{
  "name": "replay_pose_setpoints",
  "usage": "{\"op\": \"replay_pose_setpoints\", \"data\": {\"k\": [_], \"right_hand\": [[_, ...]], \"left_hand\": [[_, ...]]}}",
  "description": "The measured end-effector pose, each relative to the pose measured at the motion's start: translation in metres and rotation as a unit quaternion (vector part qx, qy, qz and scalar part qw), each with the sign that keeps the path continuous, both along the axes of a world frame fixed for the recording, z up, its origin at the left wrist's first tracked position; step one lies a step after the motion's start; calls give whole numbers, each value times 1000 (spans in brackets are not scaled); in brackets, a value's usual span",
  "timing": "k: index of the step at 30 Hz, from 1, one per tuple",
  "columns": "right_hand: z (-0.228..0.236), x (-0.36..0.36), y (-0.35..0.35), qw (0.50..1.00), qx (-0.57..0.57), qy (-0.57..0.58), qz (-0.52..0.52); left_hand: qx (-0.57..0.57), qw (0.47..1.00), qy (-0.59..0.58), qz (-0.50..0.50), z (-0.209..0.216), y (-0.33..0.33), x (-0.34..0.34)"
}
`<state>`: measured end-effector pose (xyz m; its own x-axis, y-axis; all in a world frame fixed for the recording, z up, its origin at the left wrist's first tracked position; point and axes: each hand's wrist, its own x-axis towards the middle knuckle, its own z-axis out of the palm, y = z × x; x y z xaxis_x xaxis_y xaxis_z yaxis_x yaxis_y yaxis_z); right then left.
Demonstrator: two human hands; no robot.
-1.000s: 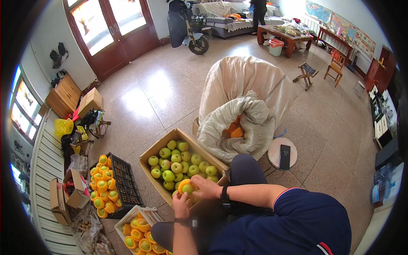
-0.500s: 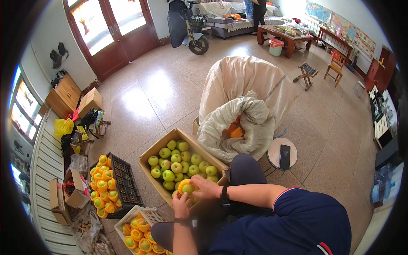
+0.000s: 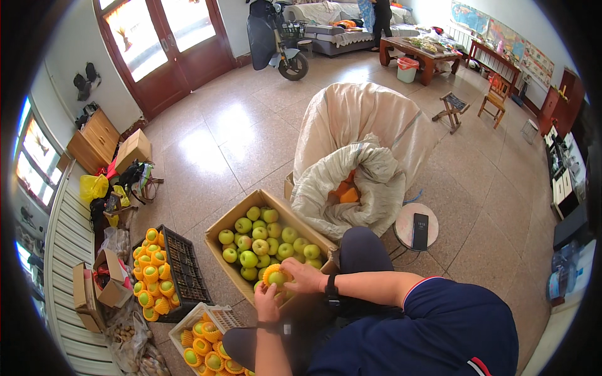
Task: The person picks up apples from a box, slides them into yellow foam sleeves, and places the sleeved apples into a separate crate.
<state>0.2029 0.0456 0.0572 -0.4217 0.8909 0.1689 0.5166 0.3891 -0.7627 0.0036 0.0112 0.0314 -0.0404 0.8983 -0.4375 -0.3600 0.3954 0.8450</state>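
Hands meet over the near edge of the cardboard box [image 3: 221, 224] of green apples. Left hand [image 3: 266, 304] and right hand [image 3: 302, 277] both have a closed grip on one green apple [image 3: 276, 277] in a yellow foam net sleeve [image 3: 269, 271]. Black crate [image 3: 188, 271] and white crate [image 3: 216, 315] of sleeved apples sit to the left on the floor.

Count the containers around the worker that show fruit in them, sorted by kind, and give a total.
Cardboard box of bare green apples: 1
Black crate with netted fruit: 1
White crate with netted fruit: 1
Sack with orange fruit showing: 1
Total: 4
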Motion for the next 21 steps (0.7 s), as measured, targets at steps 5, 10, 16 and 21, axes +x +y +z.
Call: {"op": "replay_pose_setpoints", "data": {"k": [5, 10, 16, 21], "right_hand": [[0, 0, 0, 1000, 6, 3, 0], [0, 0, 0, 1000, 9, 3, 1], [3, 0, -1, 1000, -8, 1, -1], [3, 0, -1, 1000, -9, 2, -3]], "left_hand": [[0, 1000, 0, -1, 0, 0, 0], [2, 1000, -5, 1, -2, 1, 0], [2, 1000, -2, 2, -1, 0, 0], [5, 1000, -4, 0, 0, 0, 0]]}}
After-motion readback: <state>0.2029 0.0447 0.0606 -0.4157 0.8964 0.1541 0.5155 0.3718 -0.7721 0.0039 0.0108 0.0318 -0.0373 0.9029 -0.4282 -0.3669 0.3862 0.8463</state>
